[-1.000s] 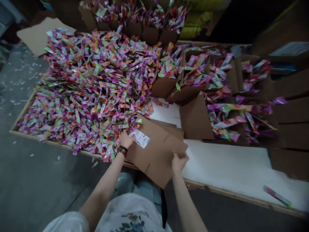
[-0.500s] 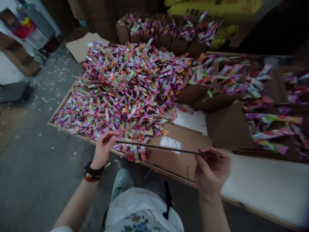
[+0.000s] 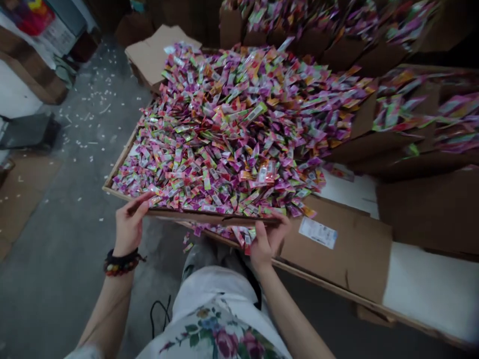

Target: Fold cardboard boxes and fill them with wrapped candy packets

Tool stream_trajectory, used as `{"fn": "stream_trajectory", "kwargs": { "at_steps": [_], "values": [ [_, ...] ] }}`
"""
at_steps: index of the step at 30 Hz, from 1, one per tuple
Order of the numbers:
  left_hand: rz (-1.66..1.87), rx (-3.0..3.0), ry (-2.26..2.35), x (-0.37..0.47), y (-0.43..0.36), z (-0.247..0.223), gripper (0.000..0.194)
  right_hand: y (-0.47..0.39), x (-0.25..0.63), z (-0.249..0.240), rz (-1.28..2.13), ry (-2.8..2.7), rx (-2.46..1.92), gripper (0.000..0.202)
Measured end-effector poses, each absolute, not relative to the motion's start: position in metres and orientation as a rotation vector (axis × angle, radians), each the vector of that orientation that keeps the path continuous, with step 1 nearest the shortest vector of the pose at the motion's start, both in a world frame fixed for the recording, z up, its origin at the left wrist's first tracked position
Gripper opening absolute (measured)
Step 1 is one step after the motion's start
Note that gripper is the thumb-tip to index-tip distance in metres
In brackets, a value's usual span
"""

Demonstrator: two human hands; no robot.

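Note:
My left hand, with dark and beaded bracelets at the wrist, grips one end of a cardboard piece. At its other end, my right hand pinches it between thumb and fingers. The cardboard is seen nearly edge-on, a long thin brown band, so its full shape is hidden. It is held level over the front edge of a big heap of small, shiny, colourful packets. A few packets show below the cardboard, between it and my body.
The heap lies on a wood-rimmed table. A flat cardboard sheet with a white label lies to the right. Open boxes of packets stand at the right, and more boxes behind. Paper scraps litter the floor.
Both hands have carried the cardboard leftward along the table, from partly above the labelled sheet to the heap's front edge. My hands are closer together, and the view has turned left.

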State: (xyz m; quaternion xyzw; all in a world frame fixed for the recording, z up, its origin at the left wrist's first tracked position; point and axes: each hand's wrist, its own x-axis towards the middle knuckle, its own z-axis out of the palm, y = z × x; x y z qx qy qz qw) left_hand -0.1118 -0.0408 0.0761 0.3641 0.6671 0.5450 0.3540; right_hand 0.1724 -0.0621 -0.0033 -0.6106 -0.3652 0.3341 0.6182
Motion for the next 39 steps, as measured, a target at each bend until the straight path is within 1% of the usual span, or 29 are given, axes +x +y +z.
{"fn": "stream_trajectory", "kwargs": {
  "at_steps": [3,5,8,10,12,13,14,15,16,17,18,19,21,22,23,24,25,28,29,30,31,34,35,36,39],
  "values": [
    [1.323,0.945,1.662,-0.123,-0.041,0.056,0.03,-0.043,0.163,-0.011,0.711,-0.865,-1.458,0.041],
    [1.31,0.9,1.679,-0.13,-0.043,0.041,0.029,-0.036,0.159,-0.016,0.743,-0.954,-1.384,0.044],
    [1.434,0.815,1.8,-0.132,-0.046,0.02,0.025,-0.04,0.154,-0.023,0.841,-1.087,-1.261,0.055],
    [1.482,0.832,1.852,-0.125,-0.051,0.011,0.029,-0.049,0.155,-0.03,0.924,-1.237,-1.178,0.065],
    [1.373,0.964,1.785,-0.111,-0.058,0.009,0.039,-0.059,0.159,-0.039,0.967,-1.389,-1.164,0.078],
    [1.257,1.064,1.701,-0.103,-0.062,0.01,0.041,-0.062,0.163,-0.045,0.958,-1.425,-1.207,0.087],
    [1.119,1.17,1.61,-0.095,-0.066,0.012,0.037,-0.064,0.166,-0.052,0.934,-1.418,-1.291,0.096],
    [0.998,1.27,1.551,-0.088,-0.068,0.014,0.028,-0.063,0.17,-0.059,0.91,-1.374,-1.394,0.103],
    [0.897,1.355,1.546,-0.082,-0.069,0.015,0.021,-0.061,0.173,-0.066,0.89,-1.316,-1.483,0.106],
    [0.817,1.427,1.611,-0.078,-0.069,0.014,0.023,-0.057,0.176,-0.072,0.9,-1.275,-1.528,0.104],
    [0.75,1.492,1.745,-0.074,-0.066,0.012,0.026,-0.051,0.179,-0.075,0.95,-1.262,-1.522,0.098],
    [0.693,1.543,1.923,-0.07,-0.062,0.008,0.024,-0.043,0.182,-0.075,1.029,-1.279,-1.474,0.088],
    [0.582,1.625,2.223,-0.064,-0.05,-0.004,0.01,-0.025,0.188,-0.064,1.235,-1.402,-1.268,0.065],
    [0.536,1.666,2.291,-0.061,-0.045,-0.011,0.019,-0.015,0.192,-0.055,1.336,-1.503,-1.139,0.058],
    [0.52,1.701,2.305,-0.059,-0.041,-0.017,0.031,-0.006,0.195,-0.043,1.408,-1.63,-1.015,0.054],
    [0.553,1.717,2.285,-0.058,-0.039,-0.023,0.042,0.0,0.198,-0.031,1.427,-1.784,-0.908,0.054],
    [0.65,1.703,2.264,-0.057,-0.038,-0.027,0.047,0.004,0.199,-0.021,1.39,-1.968,-0.821,0.057],
    [1.132,1.581,2.21,-0.063,-0.045,-0.031,0.05,-0.001,0.197,-0.006,1.042,-2.536,-0.64,0.082],
    [1.201,1.617,2.147,-0.067,-0.048,-0.028,0.053,-0.008,0.194,-0.008,0.917,-2.687,-0.591,0.091],
    [1.159,1.736,2.05,-0.07,-0.05,-0.025,0.059,-0.015,0.192,-0.012,0.814,-2.799,-0.553,0.098],
    [1.0,1.92,1.905,-0.073,-0.051,-0.021,0.071,-0.022,0.19,-0.019,0.733,-2.873,-0.534,0.104],
    [0.255,2.409,1.272,-0.075,-0.04,-0.011,0.124,-0.034,0.187,-0.038,0.559,-2.97,-0.569,0.11],
    [0.074,2.487,1.098,-0.073,-0.033,-0.011,0.134,-0.034,0.186,-0.043,0.517,-2.986,-0.586,0.11],
    [-0.048,2.536,0.98,-0.07,-0.025,-0.013,0.137,-0.033,0.185,-0.047,0.483,-3.005,-0.601,0.11],
    [-0.211,2.606,0.88,-0.058,0.002,-0.019,0.125,-0.018,0.184,-0.053,0.458,-3.078,-0.653,0.103]
  ]
}}
